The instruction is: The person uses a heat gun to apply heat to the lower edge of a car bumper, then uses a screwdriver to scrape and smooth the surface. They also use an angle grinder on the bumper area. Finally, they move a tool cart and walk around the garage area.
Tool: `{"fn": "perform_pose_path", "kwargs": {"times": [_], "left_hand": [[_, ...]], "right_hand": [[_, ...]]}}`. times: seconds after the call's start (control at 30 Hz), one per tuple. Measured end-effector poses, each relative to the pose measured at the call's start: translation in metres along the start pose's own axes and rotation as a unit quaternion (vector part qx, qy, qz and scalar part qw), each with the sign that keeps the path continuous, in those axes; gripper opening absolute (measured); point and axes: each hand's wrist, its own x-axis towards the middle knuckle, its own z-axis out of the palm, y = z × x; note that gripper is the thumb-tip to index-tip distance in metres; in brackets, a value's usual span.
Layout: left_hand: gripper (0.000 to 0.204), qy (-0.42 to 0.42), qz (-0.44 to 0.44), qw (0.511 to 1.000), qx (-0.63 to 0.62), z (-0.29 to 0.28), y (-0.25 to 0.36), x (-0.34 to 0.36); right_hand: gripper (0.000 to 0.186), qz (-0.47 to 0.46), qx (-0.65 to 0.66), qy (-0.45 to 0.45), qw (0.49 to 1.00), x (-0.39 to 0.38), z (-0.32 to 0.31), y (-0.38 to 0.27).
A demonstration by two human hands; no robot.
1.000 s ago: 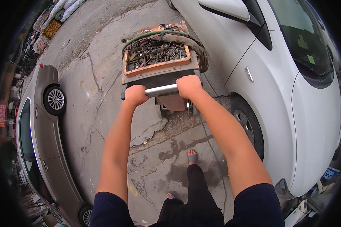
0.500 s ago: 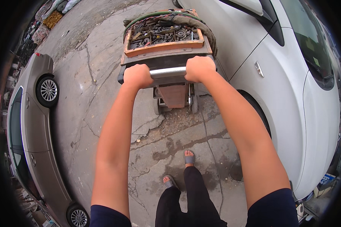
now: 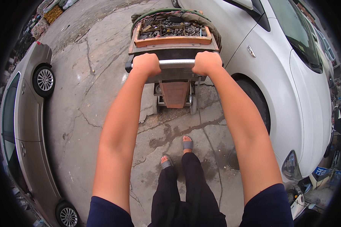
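Observation:
A wheeled cart (image 3: 174, 99) stands ahead of me at arm's length, with a silver push handle (image 3: 177, 64) across its near side. My left hand (image 3: 146, 64) is wrapped round the handle's left part, and my right hand (image 3: 207, 63) grips its right part. Both arms reach out nearly straight. On the cart's top lies an orange-edged wooden tray (image 3: 174, 41) split into compartments and full of small metal parts (image 3: 170, 28). A green hose (image 3: 166, 13) and a bunched drab cloth (image 3: 215, 31) lie around the tray's far and right sides.
A white car (image 3: 288, 94) stands close on the right, its front wheel (image 3: 254, 100) near my right forearm. At the left is a brownish-grey car (image 3: 30, 121). The cracked concrete ground (image 3: 79, 113) has damp patches by my feet. Piled bags (image 3: 39, 27) lie at the far left.
The cart and both hands have shifted slightly right and up in the picture. More of the white car's front, including its headlight, shows. My grip is the same.

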Motion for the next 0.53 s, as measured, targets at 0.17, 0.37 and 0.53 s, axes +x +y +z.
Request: {"fn": "perform_pose_path", "kwargs": {"times": [0.17,0.37,0.53], "left_hand": [[0.026,-0.021,0.006,1.0,-0.01,0.014,0.001,-0.072],[0.024,-0.035,0.033,0.999,-0.009,0.046,-0.02,-0.168],[0.024,-0.033,0.015,0.999,-0.009,0.053,0.005,-0.24]], "right_hand": [[0.025,0.0,0.001,-0.019,1.0,-0.076,0.003,-0.025],[0.026,0.004,-0.003,-0.061,0.998,-0.169,0.024,-0.076],[0.034,0.001,-0.023,-0.044,0.999,-0.236,0.038,-0.076]]}}
